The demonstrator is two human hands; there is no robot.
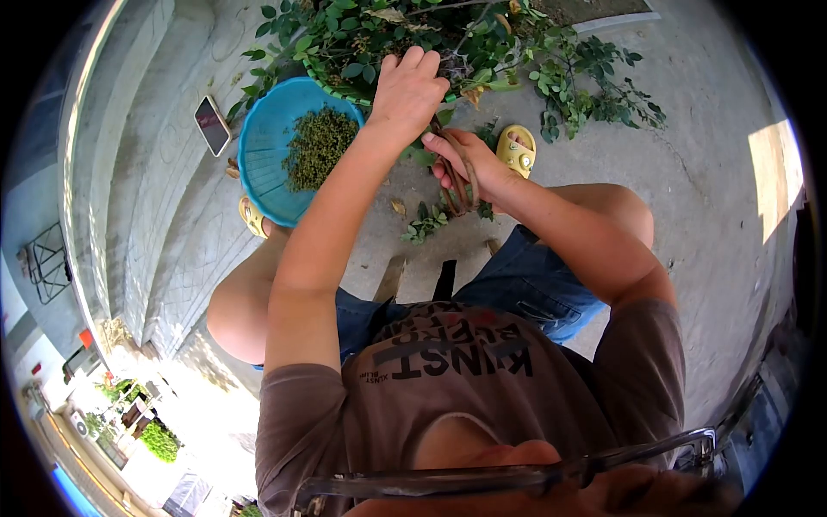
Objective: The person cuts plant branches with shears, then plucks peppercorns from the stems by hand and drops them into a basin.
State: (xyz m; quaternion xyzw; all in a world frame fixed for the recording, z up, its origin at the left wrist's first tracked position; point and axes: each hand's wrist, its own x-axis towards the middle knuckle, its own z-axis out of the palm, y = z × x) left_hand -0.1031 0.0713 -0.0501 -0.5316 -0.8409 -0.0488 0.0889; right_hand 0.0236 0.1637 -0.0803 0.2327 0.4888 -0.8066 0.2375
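My right hand (476, 162) is closed around several brown woody stems (457, 185), whose leafy branches (379, 39) spread out at the top of the view. My left hand (407, 86) reaches into the foliage with its fingers curled together; what lies between the fingertips is hidden. Below and left of this hand stands a blue basin (258, 146), partly behind my left forearm. A pile of small green buds or berries (319, 148) lies in the basin.
A phone (212, 126) lies left of the basin, near concrete steps (151, 172). More leafy twigs (594, 77) rest on the concrete floor (698, 189) at right. Yellow clogs (517, 152) are on my feet. Small cut leaves (425, 224) lie below the stems.
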